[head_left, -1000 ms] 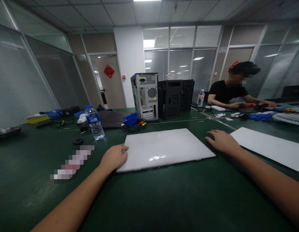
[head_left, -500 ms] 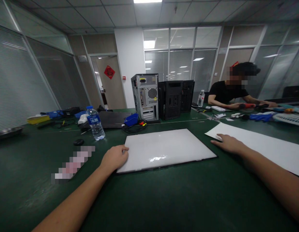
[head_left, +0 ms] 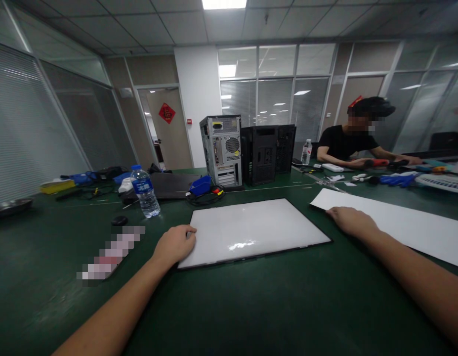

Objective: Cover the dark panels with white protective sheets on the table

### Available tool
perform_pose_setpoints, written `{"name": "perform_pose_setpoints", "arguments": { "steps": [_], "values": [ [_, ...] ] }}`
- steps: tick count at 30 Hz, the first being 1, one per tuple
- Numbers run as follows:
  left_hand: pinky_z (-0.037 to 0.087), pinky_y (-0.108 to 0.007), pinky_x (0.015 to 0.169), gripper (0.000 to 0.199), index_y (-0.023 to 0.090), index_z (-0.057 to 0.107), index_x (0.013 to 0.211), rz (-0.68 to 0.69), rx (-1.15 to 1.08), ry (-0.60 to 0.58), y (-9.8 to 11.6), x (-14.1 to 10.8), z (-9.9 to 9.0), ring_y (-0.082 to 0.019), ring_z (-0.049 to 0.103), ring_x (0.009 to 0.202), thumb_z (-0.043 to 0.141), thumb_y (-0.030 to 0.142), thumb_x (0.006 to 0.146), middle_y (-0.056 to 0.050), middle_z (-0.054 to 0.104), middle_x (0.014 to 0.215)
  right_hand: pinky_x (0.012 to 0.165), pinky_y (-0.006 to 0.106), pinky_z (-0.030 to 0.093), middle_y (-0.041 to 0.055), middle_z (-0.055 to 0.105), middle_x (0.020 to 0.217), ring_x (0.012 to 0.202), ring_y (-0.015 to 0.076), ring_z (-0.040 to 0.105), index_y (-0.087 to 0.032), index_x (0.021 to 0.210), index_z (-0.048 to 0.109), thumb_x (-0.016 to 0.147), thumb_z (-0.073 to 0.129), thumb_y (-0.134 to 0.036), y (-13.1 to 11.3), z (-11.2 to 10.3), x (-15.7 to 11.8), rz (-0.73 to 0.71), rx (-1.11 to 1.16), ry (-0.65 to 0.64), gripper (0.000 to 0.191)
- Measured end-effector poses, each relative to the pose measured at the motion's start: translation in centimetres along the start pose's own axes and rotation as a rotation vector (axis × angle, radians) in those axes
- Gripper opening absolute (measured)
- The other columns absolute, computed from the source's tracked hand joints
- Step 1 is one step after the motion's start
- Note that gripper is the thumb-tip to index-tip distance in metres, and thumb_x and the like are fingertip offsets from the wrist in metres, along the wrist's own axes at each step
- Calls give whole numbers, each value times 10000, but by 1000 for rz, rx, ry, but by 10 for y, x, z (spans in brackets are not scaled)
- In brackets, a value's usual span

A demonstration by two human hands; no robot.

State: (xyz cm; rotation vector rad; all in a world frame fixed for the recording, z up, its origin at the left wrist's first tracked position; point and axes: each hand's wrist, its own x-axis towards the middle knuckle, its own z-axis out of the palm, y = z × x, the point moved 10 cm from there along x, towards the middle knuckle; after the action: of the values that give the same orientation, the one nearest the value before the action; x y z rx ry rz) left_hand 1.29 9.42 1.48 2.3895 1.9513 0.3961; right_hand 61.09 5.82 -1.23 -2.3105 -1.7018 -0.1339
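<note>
A white panel with a thin black frame point(head_left: 251, 230) lies flat on the green table, light glaring off its lower middle. My left hand point(head_left: 177, 243) grips the panel's left edge, thumb on top and the other fingers curled at the side. To the right, a long white sheet point(head_left: 402, 222) rests on the table. My right hand point(head_left: 351, 220) pinches the left end of this sheet near its lower edge, with the fingers bent. The underside of the sheet at the fingertips is hidden.
Behind the panel stand an open computer case point(head_left: 223, 151) and black cases point(head_left: 266, 153). A water bottle point(head_left: 145, 193), a black mouse point(head_left: 119, 220) and a blurred-out flat item point(head_left: 112, 254) are at the left. Across the table sits a person point(head_left: 347, 143) with a red tool.
My right hand has gone from spread fingers at the white sheet's left end to a closed pinch on it. The sheet has shifted slightly. My left hand stays on the panel.
</note>
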Motion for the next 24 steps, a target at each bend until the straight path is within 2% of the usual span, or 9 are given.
{"name": "perform_pose_setpoints", "arguments": {
  "steps": [3,5,8,10,11,15,18,21,24],
  "values": [
    [488,-390,987,425,256,743,1155,10,6,10,0,0,0,-295,669,1119,459,354,856,-56,713,1247,819,579,465,267,668,1067,969,434,634,-117,1124,692,947,282,-545,-23,-19,-9,-17,-4,69,619],
    [486,-398,988,433,252,738,1164,16,7,15,-1,1,1,-297,674,1109,448,356,860,-59,718,1236,895,529,470,190,683,1131,1027,384,635,-177,1199,675,953,294,-553,-46,-30,-15,-82,24,107,588],
    [491,-415,982,442,250,733,1173,13,11,18,-2,1,2,-303,674,1106,436,362,866,-63,714,1243,946,439,504,94,693,1186,1060,300,649,-223,1249,656,948,321,-611,-73,-36,-19,-192,334,70,595],
    [495,-421,974,442,253,732,1173,8,15,16,-3,2,3,-308,671,1109,436,367,865,-64,711,1248,963,435,516,107,689,1202,1080,280,653,-183,1315,612,963,261,-623,-77,-34,-17,-230,569,25,664],
    [494,-419,976,441,253,732,1173,5,16,15,-4,2,4,-308,671,1109,439,368,864,-65,712,1246,996,441,501,114,677,1228,1119,276,640,-168,1349,584,969,229,-618,-75,-31,-15,-234,593,10,688],
    [484,-407,992,436,257,733,1171,6,14,17,-3,2,4,-301,674,1109,445,366,862,-64,716,1238,1139,462,361,102,585,1378,1286,300,529,-173,1322,613,894,406,-640,-49,-5,-9,-226,313,-45,666],
    [485,-408,992,440,248,734,1171,4,11,10,-2,1,2,-303,676,1104,448,364,859,-68,716,1239,1140,468,352,107,543,1423,1306,313,508,-174,1290,641,836,485,-624,-40,11,-10,-235,249,-102,658],
    [482,-404,998,443,239,737,1172,2,10,4,-1,1,1,-303,672,1109,456,362,852,-70,712,1247,1096,483,394,108,594,1365,1241,321,558,-187,1256,667,842,478,-649,-49,10,-12,-249,205,-122,649],
    [487,-398,991,443,246,737,1172,-7,6,6,-1,1,0,-303,669,1115,463,368,847,-64,709,1254,1073,435,422,52,623,1334,1201,279,587,-246,1260,665,882,438,-670,-71,-1,-17,-302,240,-132,612]
  ]
}}
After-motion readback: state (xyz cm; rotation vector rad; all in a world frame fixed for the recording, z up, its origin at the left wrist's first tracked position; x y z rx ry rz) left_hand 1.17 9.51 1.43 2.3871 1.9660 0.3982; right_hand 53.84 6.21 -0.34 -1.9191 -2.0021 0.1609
